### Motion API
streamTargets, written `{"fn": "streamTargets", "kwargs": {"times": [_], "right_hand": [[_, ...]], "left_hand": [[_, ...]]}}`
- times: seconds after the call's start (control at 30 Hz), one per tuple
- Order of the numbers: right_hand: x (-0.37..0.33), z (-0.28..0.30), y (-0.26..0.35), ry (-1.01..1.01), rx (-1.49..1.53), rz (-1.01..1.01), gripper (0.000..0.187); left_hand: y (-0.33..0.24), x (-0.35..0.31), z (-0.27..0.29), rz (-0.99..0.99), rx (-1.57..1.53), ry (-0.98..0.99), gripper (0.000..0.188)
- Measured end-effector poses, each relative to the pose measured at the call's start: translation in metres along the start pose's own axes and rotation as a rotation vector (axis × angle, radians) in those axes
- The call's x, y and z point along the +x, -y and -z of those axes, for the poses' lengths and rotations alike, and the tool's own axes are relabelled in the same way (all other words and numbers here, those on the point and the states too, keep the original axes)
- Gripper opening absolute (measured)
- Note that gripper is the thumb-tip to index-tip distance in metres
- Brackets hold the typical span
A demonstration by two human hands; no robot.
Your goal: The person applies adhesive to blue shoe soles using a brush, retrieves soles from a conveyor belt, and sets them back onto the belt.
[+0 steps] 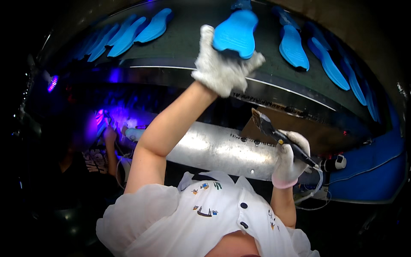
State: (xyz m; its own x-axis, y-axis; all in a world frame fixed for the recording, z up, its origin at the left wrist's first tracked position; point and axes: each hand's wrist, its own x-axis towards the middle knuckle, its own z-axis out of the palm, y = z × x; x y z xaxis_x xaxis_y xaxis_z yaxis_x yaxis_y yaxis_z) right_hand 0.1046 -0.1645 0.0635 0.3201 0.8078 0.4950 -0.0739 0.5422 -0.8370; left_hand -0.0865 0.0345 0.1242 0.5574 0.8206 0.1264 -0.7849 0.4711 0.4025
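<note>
My left hand [224, 70], in a fuzzy white glove, reaches up to the edge of a dark belt. Its thumb and fingers are spread on either side of the heel end of a blue shoe sole [236, 32]. Motion blurs the glove, and I see no firm grip on the sole. Lower down, my right hand [291, 160], in a white glove with a pink cuff, is closed around a black brush [274, 132]. The bristles point up and left, and a pale tube leaves the handle's lower end.
More blue soles [154, 26] lie along the curved dark belt [192, 43], left and right [294, 47]. Below it are a shiny metal duct [214, 143], a brown board [295, 126] and a blue panel [372, 162]. At left, a co-worker's hand [110, 135] is near purple light.
</note>
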Motion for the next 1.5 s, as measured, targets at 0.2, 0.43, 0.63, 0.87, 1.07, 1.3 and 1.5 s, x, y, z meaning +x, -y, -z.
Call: {"fn": "streamTargets", "kwargs": {"times": [0.2,0.43,0.63,0.87,1.07,1.3,1.5], "right_hand": [[-0.017,0.024,-0.015,-0.088,-0.007,-0.155,0.024],[-0.036,0.04,-0.035,-0.298,-0.045,-0.468,0.022],[-0.028,0.05,-0.049,-0.329,-0.073,-0.508,0.018],[-0.016,0.064,-0.059,-0.4,0.105,-0.516,0.026],[-0.004,0.065,-0.057,-0.388,0.319,-0.515,0.024],[-0.002,0.042,-0.049,-0.263,0.398,-0.619,0.023],[0.054,-0.04,-0.033,0.051,0.122,-0.361,0.017]], "left_hand": [[-0.047,-0.034,0.01,-0.153,1.309,-0.144,0.047],[-0.219,-0.027,0.081,0.044,2.649,-1.312,0.037],[-0.216,-0.041,0.103,-0.404,2.6,-1.068,0.025],[-0.085,-0.134,0.057,-1.029,1.818,-0.685,0.024],[-0.041,-0.169,0.021,-0.544,0.049,-0.535,0.091],[-0.004,-0.143,0.082,-0.142,-0.057,-0.006,0.115],[0.054,-0.141,0.05,-0.163,-0.066,-0.147,0.112]]}}
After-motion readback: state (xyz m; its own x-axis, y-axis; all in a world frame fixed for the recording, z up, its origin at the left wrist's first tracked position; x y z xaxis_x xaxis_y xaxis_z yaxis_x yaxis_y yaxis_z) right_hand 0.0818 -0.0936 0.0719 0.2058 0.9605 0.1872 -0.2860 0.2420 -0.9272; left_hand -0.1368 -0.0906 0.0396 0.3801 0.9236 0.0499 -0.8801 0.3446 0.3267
